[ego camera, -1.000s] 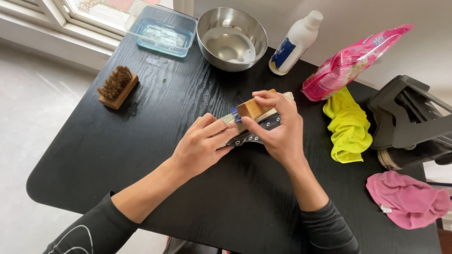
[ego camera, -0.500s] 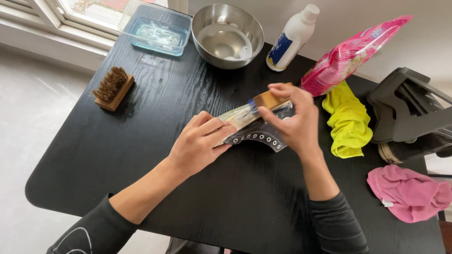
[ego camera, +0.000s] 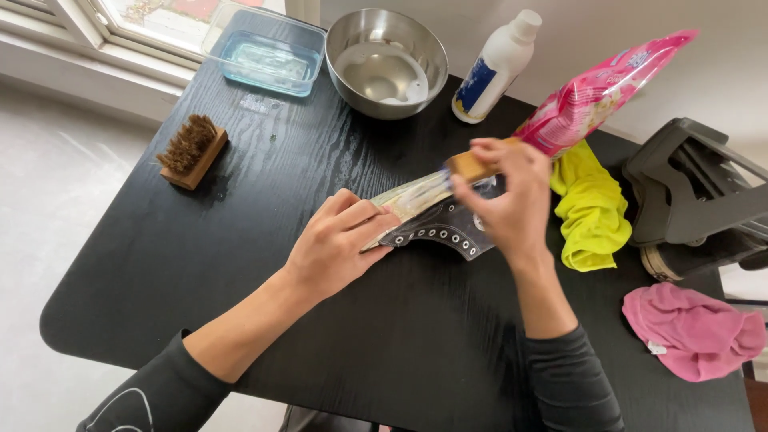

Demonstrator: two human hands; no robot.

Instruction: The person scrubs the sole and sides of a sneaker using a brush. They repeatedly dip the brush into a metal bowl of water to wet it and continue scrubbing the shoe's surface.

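The left hand (ego camera: 340, 244) is pressing flat, fingers together, on the sole end of a dark sneaker (ego camera: 444, 224) lying at the middle of the black desk (ego camera: 280, 320). Right of it, the right hand (ego camera: 508, 200) is gripping a wooden brush (ego camera: 468, 166) against the sneaker. Farther right, a yellow cloth (ego camera: 592, 208) is lying beside the sneaker.
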